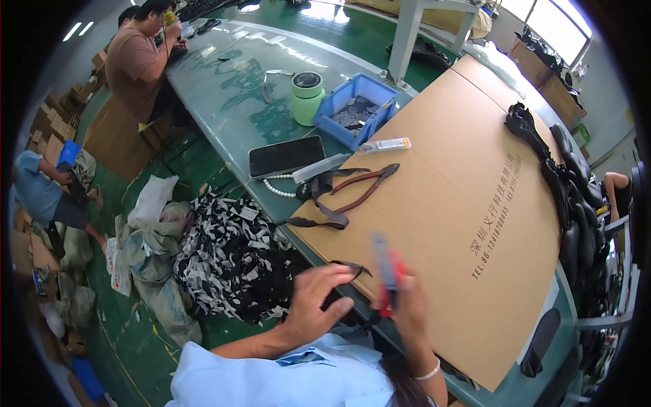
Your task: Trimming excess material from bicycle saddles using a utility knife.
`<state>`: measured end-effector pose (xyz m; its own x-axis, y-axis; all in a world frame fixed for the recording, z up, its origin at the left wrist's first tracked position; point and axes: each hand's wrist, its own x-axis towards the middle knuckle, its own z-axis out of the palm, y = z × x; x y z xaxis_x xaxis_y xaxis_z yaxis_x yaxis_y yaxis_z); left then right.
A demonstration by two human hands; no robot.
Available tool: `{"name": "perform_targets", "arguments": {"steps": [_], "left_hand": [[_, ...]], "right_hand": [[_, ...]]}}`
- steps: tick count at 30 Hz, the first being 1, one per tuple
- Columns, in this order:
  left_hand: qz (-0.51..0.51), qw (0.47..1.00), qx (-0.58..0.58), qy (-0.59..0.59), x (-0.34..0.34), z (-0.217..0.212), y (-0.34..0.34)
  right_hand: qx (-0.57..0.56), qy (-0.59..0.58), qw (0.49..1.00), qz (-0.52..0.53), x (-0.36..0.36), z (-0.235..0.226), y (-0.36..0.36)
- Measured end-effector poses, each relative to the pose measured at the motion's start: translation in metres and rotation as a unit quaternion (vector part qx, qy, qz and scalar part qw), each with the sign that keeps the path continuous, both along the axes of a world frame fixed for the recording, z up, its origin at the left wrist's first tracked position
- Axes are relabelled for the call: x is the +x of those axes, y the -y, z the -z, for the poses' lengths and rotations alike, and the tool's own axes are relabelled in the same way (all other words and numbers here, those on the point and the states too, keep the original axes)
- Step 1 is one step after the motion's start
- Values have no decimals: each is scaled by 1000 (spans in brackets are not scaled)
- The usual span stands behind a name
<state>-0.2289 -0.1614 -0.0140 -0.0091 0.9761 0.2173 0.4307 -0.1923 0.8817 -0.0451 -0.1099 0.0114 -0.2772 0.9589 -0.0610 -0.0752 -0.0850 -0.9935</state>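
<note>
At the cardboard (441,203), left hand (314,297) curls, thumb apart; right hand (411,308) grips a red tool (398,266).

a green bottle (307,107) stands beside a blue bin (335,133), a black phone (287,157) lying near both

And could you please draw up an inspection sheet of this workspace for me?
Surface: cardboard sheet lying flat on a green table.
Job's things: dark strip at the fingertips of the left hand; red-and-grey tool, blurred, in the right hand.
Clutter: phone, white bead string, green jar, blue bin of grey pieces, red-handled pliers; black parts piled at the right.
Hands: left curved beside the strip, grip unclear; right closed on the tool.
Cables: nothing clearly seen.
Surroundings: heap of black and white scraps below the table's left edge; person in a brown shirt and person in blue farther left.
</note>
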Motion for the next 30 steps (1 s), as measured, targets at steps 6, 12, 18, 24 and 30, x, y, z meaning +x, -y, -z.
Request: {"name": "perform_targets", "arguments": {"steps": [6,12,18,24,30], "left_hand": [[-136,929,-88,332,-27,10,-37],[-115,859,-123,483,-37,2,-83],[-21,873,-226,431,-26,12,-59],[295,840,-272,366,4,10,-60],[325,859,-321,232,17,-5,-65]], "right_hand": [[107,321,933,-123,-76,-2,-73],[302,464,833,23,-85,32,-142],[341,498,786,132,2,50,-106],[297,592,736,142,77,48,-53],[138,403,902,73,73,-30,14]]}}
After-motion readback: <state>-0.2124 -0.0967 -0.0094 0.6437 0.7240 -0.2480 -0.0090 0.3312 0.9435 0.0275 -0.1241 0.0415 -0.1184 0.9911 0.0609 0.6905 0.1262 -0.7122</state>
